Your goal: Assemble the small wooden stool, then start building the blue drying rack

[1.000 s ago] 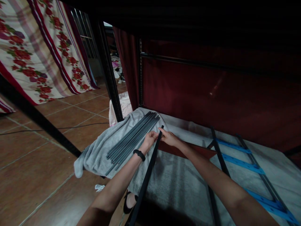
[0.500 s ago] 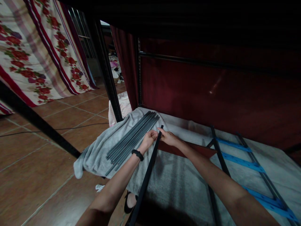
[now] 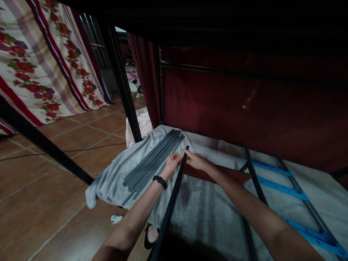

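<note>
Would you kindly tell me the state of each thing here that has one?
left hand: closed on the black bar near its far end
right hand: closed on black bar too
grey rods: bundled, lying on grey blanket
grey blanket: spread, draped over edge
black frame: lying flat

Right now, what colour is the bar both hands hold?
Black bar, clearest in the head view.

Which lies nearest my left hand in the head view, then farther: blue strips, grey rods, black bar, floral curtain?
1. Black bar, gripped by the left hand.
2. Grey rods, just left, on the towel.
3. Blue strips, off to the right.
4. Floral curtain, far left, hanging.
</note>
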A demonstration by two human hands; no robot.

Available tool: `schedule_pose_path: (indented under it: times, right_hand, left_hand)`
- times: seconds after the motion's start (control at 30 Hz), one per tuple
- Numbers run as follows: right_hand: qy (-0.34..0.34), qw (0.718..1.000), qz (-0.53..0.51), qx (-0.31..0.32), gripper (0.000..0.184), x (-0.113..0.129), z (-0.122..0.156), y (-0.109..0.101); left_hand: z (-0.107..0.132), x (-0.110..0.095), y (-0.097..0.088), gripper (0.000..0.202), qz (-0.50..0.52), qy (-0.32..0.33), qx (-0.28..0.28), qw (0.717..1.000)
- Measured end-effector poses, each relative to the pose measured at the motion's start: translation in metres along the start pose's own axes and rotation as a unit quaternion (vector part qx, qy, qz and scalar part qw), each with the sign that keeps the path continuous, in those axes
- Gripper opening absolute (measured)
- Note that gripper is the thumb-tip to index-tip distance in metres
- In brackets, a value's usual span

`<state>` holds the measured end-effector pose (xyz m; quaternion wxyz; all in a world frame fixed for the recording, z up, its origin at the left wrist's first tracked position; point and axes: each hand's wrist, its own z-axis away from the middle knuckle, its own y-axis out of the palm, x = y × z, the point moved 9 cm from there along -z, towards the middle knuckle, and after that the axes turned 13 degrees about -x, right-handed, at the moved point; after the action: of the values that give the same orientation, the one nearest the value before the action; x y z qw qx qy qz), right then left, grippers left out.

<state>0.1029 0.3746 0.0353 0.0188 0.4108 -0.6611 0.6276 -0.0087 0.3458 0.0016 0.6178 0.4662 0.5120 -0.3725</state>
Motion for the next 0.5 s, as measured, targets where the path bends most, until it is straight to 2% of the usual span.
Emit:
schedule_pose_path:
  times: [0.13, 0.27, 0.5]
  right_hand:
    - [0.001, 1.0, -0.013, 0.0, 0.065, -0.0025, 0.0004, 0.0018]
    - [-0.002, 1.0, -0.016, -0.004, 0.067, -0.0033, 0.0008, 0.0011]
    - [0.003, 1.0, 0.01, 0.001, 0.066, -0.0018, 0.0013, -0.002]
  left_hand:
    - [-0.0019, -0.0015, -0.0007, 0.04, 0.008, 0.006, -0.02, 1.0]
    - [0.0004, -0.0081, 0.0042, 0.036, 0.026, 0.03, 0.011, 0.999]
    - [0.0001, 0.0001, 0.0004, 0.035, 0.008, 0.01, 0.002, 1.0]
